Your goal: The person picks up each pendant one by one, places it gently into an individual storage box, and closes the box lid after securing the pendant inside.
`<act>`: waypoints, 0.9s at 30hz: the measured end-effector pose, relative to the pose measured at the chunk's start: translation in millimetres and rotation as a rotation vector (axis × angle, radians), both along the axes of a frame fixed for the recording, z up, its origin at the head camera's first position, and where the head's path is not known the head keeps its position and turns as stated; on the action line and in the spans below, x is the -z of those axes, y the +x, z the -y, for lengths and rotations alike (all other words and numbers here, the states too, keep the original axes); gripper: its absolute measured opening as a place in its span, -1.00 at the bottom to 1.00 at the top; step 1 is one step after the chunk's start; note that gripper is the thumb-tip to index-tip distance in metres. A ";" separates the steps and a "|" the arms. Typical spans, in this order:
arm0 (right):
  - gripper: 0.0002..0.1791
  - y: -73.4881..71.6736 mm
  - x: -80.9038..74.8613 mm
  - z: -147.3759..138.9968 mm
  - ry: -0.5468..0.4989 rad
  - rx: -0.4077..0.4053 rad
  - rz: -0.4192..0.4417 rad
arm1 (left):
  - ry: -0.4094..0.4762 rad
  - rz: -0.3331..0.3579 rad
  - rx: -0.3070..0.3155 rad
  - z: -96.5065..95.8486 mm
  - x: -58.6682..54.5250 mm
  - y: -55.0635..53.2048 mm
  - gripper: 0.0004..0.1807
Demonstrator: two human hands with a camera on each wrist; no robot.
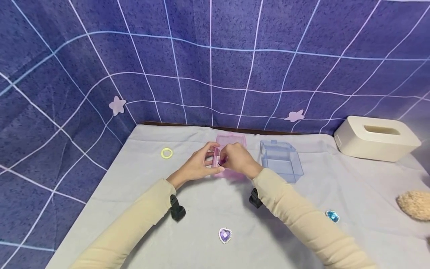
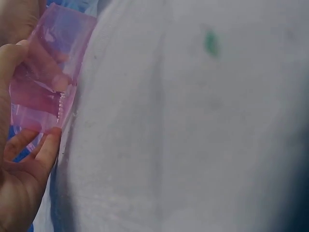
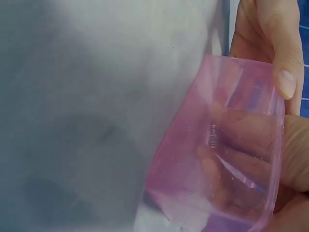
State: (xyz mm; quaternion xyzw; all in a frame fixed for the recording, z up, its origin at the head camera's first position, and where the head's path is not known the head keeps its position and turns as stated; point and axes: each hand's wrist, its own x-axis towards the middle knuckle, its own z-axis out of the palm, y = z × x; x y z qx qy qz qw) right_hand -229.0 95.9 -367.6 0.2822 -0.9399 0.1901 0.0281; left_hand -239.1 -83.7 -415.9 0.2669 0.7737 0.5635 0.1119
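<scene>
Left grip (image 1: 198, 164): spread wide, holding pink box (image 1: 231, 140). Right grip (image 1: 236, 158): narrow, pinching jewel (image 3: 212, 135) inside, partly blocking interior. Blue box (image 1: 283, 166) right; yellow ring (image 1: 162, 153) left; purple heart (image 1: 225, 235) nearer.

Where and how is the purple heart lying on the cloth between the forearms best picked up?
Probably from straight above, pinching the heart across the two sides of its beaded rim, near the wide half: it lies flat, so the cloth blocks its underside, while nothing stands against the rim.
</scene>
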 end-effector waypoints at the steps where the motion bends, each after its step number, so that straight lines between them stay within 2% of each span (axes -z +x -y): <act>1: -0.92 -0.3 -0.1 1.3 0.007 0.015 0.009 | 0.003 -0.002 0.001 -0.1 0.0 0.0 -0.20; 7: -0.91 -2.1 0.3 4.2 0.034 0.087 0.051 | -0.009 -0.021 0.000 -1.3 0.2 -0.9 -0.21; 13: -0.90 -2.6 0.8 2.4 0.043 0.087 0.076 | -0.022 -0.020 -0.013 -1.4 1.3 -0.4 -0.20; 17: -0.89 -0.2 -0.6 -1.7 0.013 0.103 0.107 | -0.023 -0.010 -0.005 -2.7 4.3 -1.0 -0.19; 22: -0.80 12.9 -7.1 -9.0 -0.071 0.090 0.075 | -0.055 -0.001 -0.024 -0.5 6.0 0.1 -0.16; 27: -0.78 40.8 -20.0 -16.7 -0.115 0.029 -0.039 | -0.076 -0.021 -0.037 0.4 4.0 -1.0 -0.16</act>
